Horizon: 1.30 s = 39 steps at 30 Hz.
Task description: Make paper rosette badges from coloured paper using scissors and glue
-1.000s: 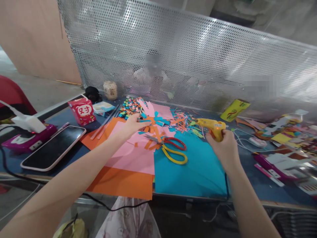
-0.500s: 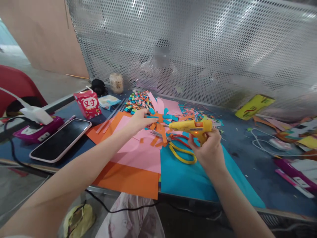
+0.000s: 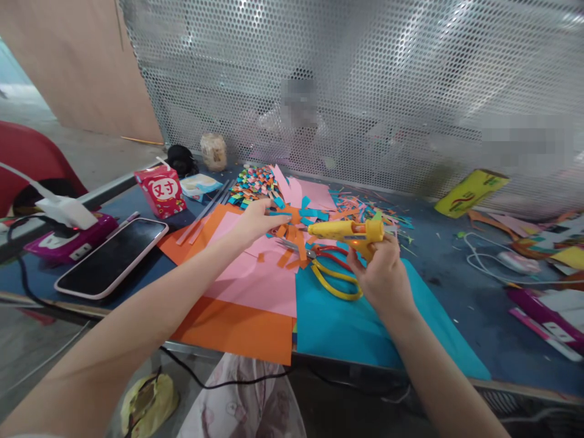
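My right hand [image 3: 383, 267] is wrapped round the handle of a yellow glue gun [image 3: 340, 230], whose small light glows orange. Its nozzle points left at a cluster of orange paper strips [image 3: 292, 234]. On the other side, my left hand [image 3: 258, 220] is closed, its fingertips pinching a blue paper strip [image 3: 280, 213] at that cluster. More short blue strips [image 3: 314, 214] lie around it. Below the glue gun rest scissors [image 3: 337, 285] with yellow and red handles, partly on a blue sheet [image 3: 356, 328]. Pink paper [image 3: 255, 292] and orange paper [image 3: 237, 331] lie under my left forearm.
A phone [image 3: 112, 258], purple power strip [image 3: 73, 240] and red drink carton [image 3: 162, 190] stand left. Heaped paper bits [image 3: 255, 182] lie at the back, before a perforated metal screen [image 3: 387, 91]. A yellow box [image 3: 472, 193] and white cable [image 3: 474, 261] are right. A person sits behind the screen.
The glue gun in my right hand has shifted slightly left, its nozzle closer to the orange strips. My left hand stays almost in place.
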Each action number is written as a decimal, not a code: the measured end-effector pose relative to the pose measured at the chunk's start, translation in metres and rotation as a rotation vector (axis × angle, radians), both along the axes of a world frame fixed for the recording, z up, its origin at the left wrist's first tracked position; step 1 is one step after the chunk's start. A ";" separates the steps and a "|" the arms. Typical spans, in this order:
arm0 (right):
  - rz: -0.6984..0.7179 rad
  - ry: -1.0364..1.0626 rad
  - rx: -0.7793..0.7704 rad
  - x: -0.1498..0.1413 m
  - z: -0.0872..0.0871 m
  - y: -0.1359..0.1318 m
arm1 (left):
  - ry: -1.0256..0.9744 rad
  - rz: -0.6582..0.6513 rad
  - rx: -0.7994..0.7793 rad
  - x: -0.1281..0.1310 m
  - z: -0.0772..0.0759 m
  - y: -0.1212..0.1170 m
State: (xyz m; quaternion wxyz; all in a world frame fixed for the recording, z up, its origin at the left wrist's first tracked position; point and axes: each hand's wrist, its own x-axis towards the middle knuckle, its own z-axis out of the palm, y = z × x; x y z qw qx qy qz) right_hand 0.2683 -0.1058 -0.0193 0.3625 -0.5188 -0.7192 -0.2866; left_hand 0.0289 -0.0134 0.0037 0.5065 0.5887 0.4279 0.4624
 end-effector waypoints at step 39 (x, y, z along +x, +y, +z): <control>0.031 -0.085 -0.039 -0.005 0.007 -0.006 | 0.013 0.034 0.027 0.000 -0.003 0.002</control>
